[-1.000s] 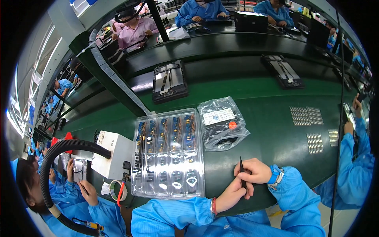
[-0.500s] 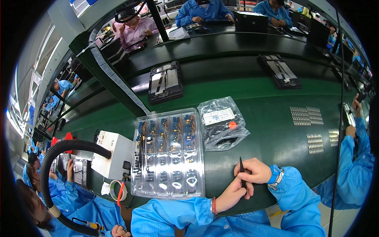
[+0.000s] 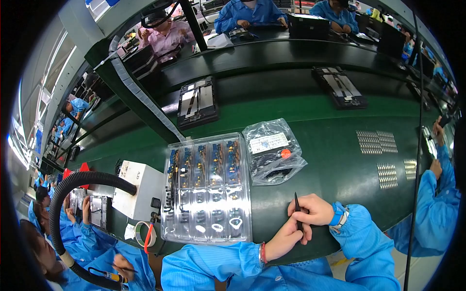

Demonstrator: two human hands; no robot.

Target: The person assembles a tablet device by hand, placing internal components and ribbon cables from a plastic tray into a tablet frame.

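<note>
My right hand (image 3: pixel 315 209) is closed round slim black tweezers (image 3: pixel 296 200), points up. Just below, my left hand (image 3: pixel 284 238) meets it, its thumb and curled fingers around the lower end of the tweezers. Both hands rest together at the near edge of the green bench. Left of them lies a clear plastic blister tray (image 3: pixel 206 194) holding small blue, orange and black parts in several columns. Beyond my hands sits a clear plastic bag (image 3: pixel 273 150) with a white label, an orange round sticker and dark contents.
A white box (image 3: pixel 136 191) with a black hose (image 3: pixel 68 189) stands at the left, beside a tape roll (image 3: pixel 144 233). Small metal pieces (image 3: pixel 376 142) lie in groups at right. Two open tablet-like devices (image 3: pixel 198 102) (image 3: pixel 340 87) lie on the far belt. Co-workers sit on both sides.
Both devices on the far belt have shifted slightly left. A co-worker's hand at the lower left has risen. My own hands and the tweezers stay as they were.
</note>
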